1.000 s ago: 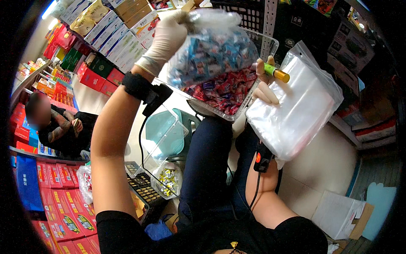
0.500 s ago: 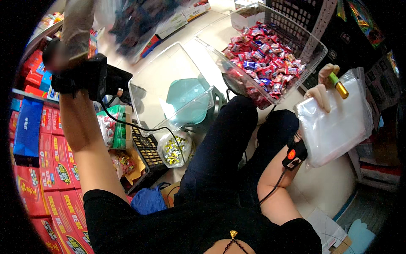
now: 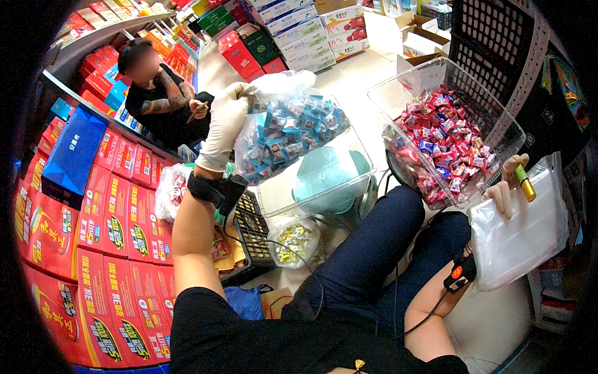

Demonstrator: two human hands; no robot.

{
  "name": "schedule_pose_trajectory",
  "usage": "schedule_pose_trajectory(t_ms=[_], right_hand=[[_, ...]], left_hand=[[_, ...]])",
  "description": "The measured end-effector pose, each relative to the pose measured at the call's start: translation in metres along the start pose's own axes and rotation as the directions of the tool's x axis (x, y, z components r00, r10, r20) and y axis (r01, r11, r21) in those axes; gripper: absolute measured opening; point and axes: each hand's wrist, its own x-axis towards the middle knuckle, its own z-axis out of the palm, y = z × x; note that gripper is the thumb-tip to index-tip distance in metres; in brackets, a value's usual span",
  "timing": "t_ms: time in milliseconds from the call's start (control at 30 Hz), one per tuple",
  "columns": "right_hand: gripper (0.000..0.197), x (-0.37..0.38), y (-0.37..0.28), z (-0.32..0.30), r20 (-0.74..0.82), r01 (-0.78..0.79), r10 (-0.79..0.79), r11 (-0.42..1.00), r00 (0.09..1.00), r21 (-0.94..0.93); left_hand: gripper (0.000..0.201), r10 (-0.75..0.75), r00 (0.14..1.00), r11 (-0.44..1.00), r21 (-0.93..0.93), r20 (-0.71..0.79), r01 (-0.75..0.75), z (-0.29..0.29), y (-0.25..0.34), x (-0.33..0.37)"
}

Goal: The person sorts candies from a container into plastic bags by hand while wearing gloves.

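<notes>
My left hand (image 3: 223,128), in a pale glove, grips the gathered top of a clear plastic bag (image 3: 293,134) filled with blue-wrapped candies. The bag hangs tilted above a clear plastic tub (image 3: 298,210), partly covering it. Over at the right, my right hand (image 3: 503,190), also gloved, pinches a stack of clear, flat plastic bags (image 3: 520,229). A small green and gold tube (image 3: 524,182) sticks out between its fingers; I cannot tell what kind. Between the hands stands another clear tub (image 3: 493,179) heaped with red and purple wrapped candies (image 3: 445,134).
Red cartons (image 3: 118,262) line the left side, with a blue box (image 3: 73,153) on them. A black crate (image 3: 252,230) and a bag of yellow-wrapped candies (image 3: 294,244) sit by my legs. Another person (image 3: 165,103) is at the back left. White boxes (image 3: 299,37) stand behind.
My left hand has swung inward and to the right, and the bag of blue candies now shows in it. The view has shifted. My right hand keeps the flat bags and tube.
</notes>
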Motion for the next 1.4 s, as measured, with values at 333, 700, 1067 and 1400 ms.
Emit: schedule_pose_trajectory(t_ms=[333,700,1067,1400], right_hand=[[0.053,0.001,-0.007,0.000,0.011,0.016,-0.016,1.000,1.000,-0.004],[0.052,0.001,-0.002,0.005,0.000,0.023,-0.023,1.000,1.000,0.018],[0.051,0.000,-0.003,0.007,-0.001,0.034,-0.034,0.999,0.999,0.030],[0.050,0.004,0.000,0.006,-0.009,0.029,-0.029,0.997,1.000,0.065]], left_hand=[[0.014,-0.096,0.995,0.994,-0.051,0.005,0.096,0.025,-0.036,-0.007],[0.014,-0.109,0.994,0.976,-0.192,-0.009,0.105,0.044,-0.060,0.000],[0.014,-0.242,0.969,0.876,-0.421,0.043,0.237,0.027,-0.039,0.004],[0.011,-0.292,0.955,0.923,-0.250,0.044,0.293,0.089,-0.127,-0.027]])
